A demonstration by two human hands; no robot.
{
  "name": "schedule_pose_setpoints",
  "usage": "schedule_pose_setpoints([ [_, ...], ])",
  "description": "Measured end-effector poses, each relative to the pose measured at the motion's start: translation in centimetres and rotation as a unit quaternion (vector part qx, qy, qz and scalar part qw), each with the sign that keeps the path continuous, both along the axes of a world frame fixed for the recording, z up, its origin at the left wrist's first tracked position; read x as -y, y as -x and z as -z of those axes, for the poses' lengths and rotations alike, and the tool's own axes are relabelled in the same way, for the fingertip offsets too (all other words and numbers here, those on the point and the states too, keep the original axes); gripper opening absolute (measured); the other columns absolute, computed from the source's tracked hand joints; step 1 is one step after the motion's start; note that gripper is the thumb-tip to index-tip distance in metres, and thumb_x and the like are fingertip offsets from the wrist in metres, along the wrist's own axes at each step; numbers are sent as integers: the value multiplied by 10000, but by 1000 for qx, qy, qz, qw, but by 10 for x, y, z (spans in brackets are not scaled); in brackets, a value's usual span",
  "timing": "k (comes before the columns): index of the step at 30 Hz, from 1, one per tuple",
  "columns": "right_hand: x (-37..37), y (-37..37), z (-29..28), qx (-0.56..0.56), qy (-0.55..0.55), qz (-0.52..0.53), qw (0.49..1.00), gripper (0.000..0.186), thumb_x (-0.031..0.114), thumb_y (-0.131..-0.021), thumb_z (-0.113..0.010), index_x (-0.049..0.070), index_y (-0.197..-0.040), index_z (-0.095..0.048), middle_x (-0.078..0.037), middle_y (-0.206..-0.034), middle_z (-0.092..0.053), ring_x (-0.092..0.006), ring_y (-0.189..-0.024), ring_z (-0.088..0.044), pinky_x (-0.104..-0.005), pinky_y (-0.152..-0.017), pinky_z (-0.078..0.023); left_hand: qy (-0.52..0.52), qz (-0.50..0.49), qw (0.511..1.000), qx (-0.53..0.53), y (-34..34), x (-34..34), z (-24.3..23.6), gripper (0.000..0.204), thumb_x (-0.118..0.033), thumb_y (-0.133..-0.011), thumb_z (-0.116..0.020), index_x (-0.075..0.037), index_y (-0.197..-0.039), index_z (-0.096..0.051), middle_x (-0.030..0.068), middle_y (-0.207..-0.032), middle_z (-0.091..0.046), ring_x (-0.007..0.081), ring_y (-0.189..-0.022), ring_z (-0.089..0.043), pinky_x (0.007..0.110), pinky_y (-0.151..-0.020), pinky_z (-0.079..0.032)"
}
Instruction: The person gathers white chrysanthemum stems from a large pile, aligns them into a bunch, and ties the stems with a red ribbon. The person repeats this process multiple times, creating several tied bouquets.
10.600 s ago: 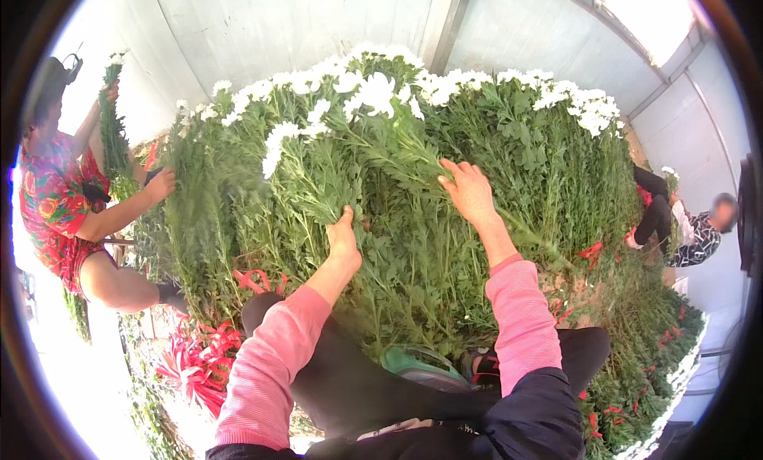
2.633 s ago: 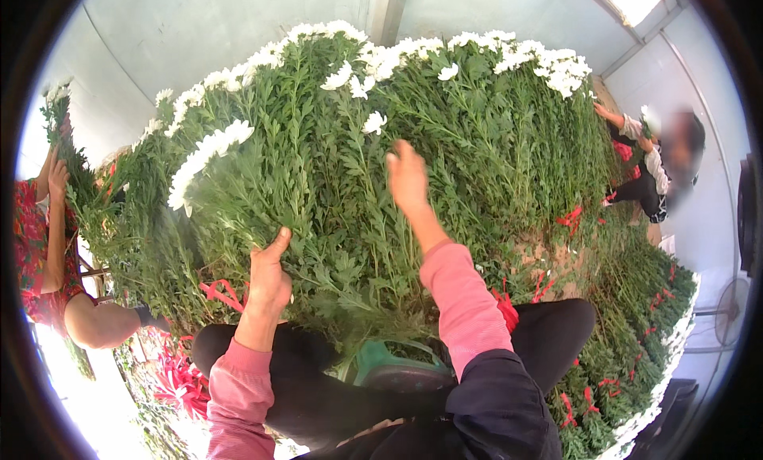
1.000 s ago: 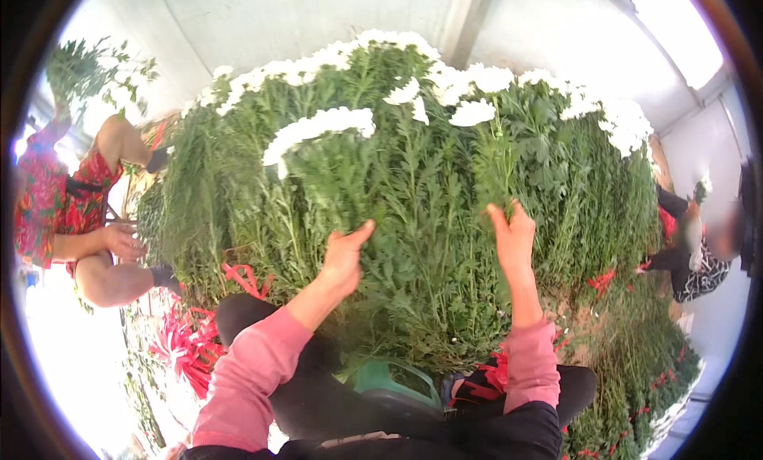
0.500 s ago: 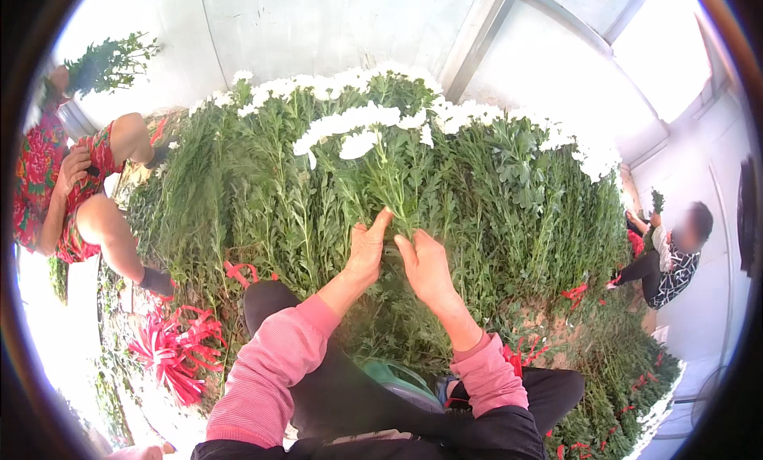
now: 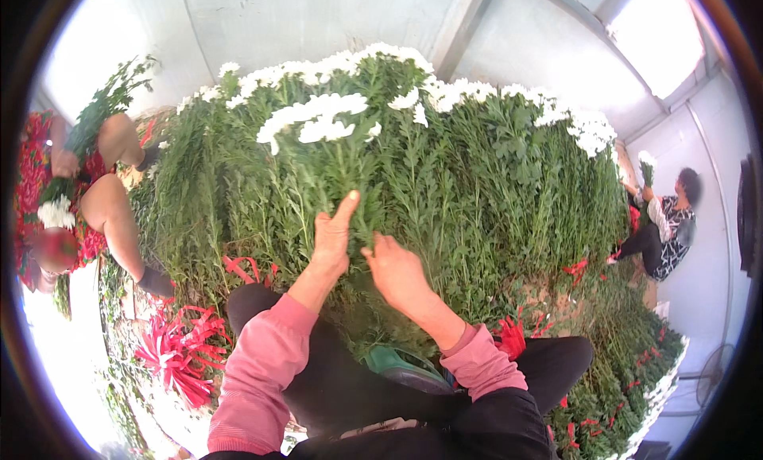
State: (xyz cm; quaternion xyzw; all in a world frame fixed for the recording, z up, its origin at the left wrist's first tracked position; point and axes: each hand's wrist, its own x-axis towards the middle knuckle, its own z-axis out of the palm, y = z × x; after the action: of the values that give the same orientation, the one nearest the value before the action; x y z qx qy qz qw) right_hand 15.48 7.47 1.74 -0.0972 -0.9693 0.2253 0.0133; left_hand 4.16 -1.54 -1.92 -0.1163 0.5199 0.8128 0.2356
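Now left hand (image 5: 330,241) holds one flower bunch (image 5: 330,158)

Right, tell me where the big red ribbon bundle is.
In the head view, the red ribbon bundle lies at lower left, left of the pink left sleeve and below a co-worker's foot.

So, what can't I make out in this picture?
All in the head view, now:
Left hand: the leafy stems hide most of its fingers, so the stems held can't be counted.
Right hand: its own back hides most fingers; its grip is unclear.
Green thing: the black trousers partly cover it.
White bunch at far right: too small to count blooms.
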Motion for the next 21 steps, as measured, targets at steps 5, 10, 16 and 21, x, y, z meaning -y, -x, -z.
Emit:
schedule_pose_setpoints([
  [5,-41,28,14,-134,140,-65,979,498,476,-1018,-482,13,-1059,-662,-177,-831,-659,-368,-788,-683,-407,-671,-566,34,-104,994,0,10,18,-7,588,-363,-818,-819,-4,-1187,-533,132,-1206,-601,232,-979,-642,401,-870,-531],
  [10,-162,91,99,-131,53,88,986,177,167,-992,-556,3,-1007,-622,-196,-903,-660,-353,-808,-656,-468,-747,-573,-5,-58,998,33,12,18,-34,422,-434,-917,-682,-42,-1059,-615,105,-815,-676,266,-639,-658,440,-611,-581],
  [16,-262,189,108,-121,-55,167,977,627,76,-955,-581,38,-1504,-281,-224,-1540,-349,-412,-1144,-593,-492,-956,-514,-9,-11,997,73,3,0,-41,466,-508,-936,-632,-44,-981,-619,74,-742,-628,251,-637,-650,440,-616,-575],
  [21,-292,189,125,-71,-174,169,968,493,100,-862,-668,182,-1336,-558,-98,-1124,-574,-327,-1022,-621,-443,-859,-533,8,-8,997,79,8,-9,-36,469,-498,-933,-642,-35,-1003,-629,83,-751,-640,254,-624,-652,445,-618,-579],
])
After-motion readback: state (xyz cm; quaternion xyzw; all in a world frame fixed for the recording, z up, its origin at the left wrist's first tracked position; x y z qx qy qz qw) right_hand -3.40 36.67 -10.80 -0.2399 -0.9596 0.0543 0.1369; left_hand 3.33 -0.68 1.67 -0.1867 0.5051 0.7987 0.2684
